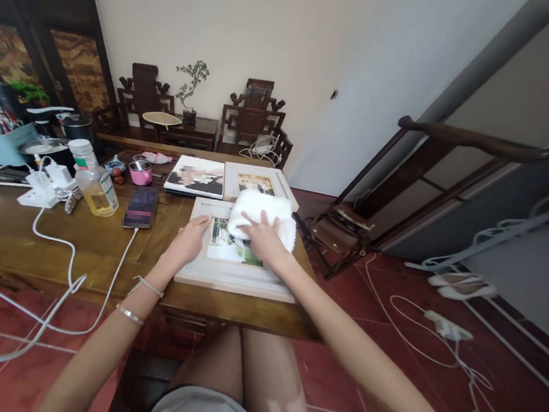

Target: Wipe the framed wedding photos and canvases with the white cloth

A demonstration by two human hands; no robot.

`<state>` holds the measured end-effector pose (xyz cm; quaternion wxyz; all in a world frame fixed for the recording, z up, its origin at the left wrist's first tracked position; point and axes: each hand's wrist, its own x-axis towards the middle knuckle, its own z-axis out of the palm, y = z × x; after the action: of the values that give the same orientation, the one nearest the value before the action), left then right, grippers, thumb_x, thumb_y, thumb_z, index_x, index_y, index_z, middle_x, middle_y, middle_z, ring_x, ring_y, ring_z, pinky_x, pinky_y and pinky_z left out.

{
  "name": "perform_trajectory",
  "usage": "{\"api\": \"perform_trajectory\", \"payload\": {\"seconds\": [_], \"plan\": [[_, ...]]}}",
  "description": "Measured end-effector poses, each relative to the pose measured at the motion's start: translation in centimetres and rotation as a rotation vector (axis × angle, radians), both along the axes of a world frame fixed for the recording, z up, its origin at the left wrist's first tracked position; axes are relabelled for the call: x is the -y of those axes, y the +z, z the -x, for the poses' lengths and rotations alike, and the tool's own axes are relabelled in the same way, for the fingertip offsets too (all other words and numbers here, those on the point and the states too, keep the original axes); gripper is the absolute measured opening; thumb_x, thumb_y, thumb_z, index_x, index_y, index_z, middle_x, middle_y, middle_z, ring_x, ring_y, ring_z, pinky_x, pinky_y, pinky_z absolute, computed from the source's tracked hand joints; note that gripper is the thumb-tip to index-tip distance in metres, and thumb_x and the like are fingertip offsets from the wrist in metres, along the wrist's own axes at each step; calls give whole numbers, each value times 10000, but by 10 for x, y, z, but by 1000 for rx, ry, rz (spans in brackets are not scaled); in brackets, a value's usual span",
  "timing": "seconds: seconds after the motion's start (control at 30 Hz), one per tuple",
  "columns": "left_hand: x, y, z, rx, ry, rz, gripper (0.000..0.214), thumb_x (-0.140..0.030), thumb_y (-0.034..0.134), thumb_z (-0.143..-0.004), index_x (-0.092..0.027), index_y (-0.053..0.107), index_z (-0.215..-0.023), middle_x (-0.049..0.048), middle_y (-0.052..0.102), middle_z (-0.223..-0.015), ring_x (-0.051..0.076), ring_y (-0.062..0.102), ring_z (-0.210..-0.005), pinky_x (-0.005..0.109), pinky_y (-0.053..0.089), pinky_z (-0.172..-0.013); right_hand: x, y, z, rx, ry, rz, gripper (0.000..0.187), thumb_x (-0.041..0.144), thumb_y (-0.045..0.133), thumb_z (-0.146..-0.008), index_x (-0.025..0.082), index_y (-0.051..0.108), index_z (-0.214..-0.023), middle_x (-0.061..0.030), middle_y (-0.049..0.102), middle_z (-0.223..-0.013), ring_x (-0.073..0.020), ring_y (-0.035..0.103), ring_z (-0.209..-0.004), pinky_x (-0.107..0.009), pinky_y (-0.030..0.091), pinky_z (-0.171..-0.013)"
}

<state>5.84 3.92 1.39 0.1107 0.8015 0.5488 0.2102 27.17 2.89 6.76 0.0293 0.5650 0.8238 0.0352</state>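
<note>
A white picture frame (234, 285) lies flat near the front edge of the wooden table (58, 237), its broad pale border around a greenish photo. A folded white cloth (261, 207) sits on its upper right corner, covering part of the glass. The right hand (262, 240) rests on that cloth with the fingers stretched out and slightly spread, pressing rather than gripping. The left hand (188, 240) lies open, palm down, on the frame's left border, holding nothing. Just behind it are a second frame (257, 182) and a photo print (197, 176), with a phone (141, 207) and a bottle (95, 183) further left.
</note>
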Motion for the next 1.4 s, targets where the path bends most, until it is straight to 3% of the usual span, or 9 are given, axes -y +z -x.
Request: {"api": "perform_trajectory", "payload": {"seconds": [0.2,0.3,0.4,0.57,0.67,0.83,1.0,1.3,1.4], "plan": [[5,5,-4,-6,5,2,599,50,332,-812,-185,475,-1343,104,422,-1480,205,372,-1378,429,344,-1117,102,29,-7,-132,173,339,792,-109,360,-662,289,564,-1316,-45,446,-1467,-371,292,-1381,-659,312,-1023],[6,6,-5,-8,12,1,596,53,326,-812,-182,477,-1339,108,424,-1478,202,374,-1377,421,347,-1115,129,42,-8,-182,228,450,799,-100,356,-655,279,553,-1330,-61,517,-1409,-330,261,-1407,-595,310,-1065],[5,6,-4,-12,-2,-3,595,57,327,-803,-174,489,-1327,115,435,-1467,198,376,-1375,412,353,-1111,121,35,-4,-181,197,371,793,-93,362,-641,260,559,-1323,-62,450,-1463,-341,260,-1404,-623,288,-1063],[4,5,-2,-3,-30,-3,618,70,341,-777,-176,502,-1320,101,437,-1468,190,368,-1379,401,349,-1113,50,7,3,-92,49,95,733,-84,385,-674,212,553,-1324,-40,315,-1541,-426,224,-1383,-730,243,-1009],[3,3,-2,34,-15,0,610,61,342,-785,-184,521,-1313,88,455,-1459,189,385,-1368,403,346,-1115,25,5,16,-52,9,48,740,-90,377,-701,236,531,-1347,-30,276,-1556,-457,196,-1383,-763,248,-976],[-1,1,0,119,-48,-12,540,-15,405,-818,-209,558,-1298,79,491,-1432,220,425,-1339,420,373,-1097,56,13,40,-72,253,141,718,-62,407,-713,227,525,-1360,-75,277,-1553,-448,218,-1388,-698,276,-1023],[-4,-5,1,139,-11,-6,598,20,378,-790,-191,533,-1327,90,484,-1437,215,419,-1342,444,345,-1116,92,14,34,-86,363,159,718,-66,391,-702,244,563,-1326,-65,309,-1538,-388,196,-1414,-657,237,-1078],[-6,-13,2,111,13,-19,650,66,331,-753,-174,523,-1325,74,466,-1453,177,393,-1363,419,314,-1145,108,21,-30,49,61,158,684,-88,388,-662,207,662,-1216,-49,390,-1493,-433,240,-1386,-663,265,-1060],[-7,-15,2,101,23,-19,649,63,335,-761,-187,509,-1334,71,452,-1464,179,379,-1371,433,311,-1144,115,20,-35,73,38,130,685,-82,404,-646,188,654,-1224,-78,404,-1484,-441,232,-1386,-676,255,-1052]]}}
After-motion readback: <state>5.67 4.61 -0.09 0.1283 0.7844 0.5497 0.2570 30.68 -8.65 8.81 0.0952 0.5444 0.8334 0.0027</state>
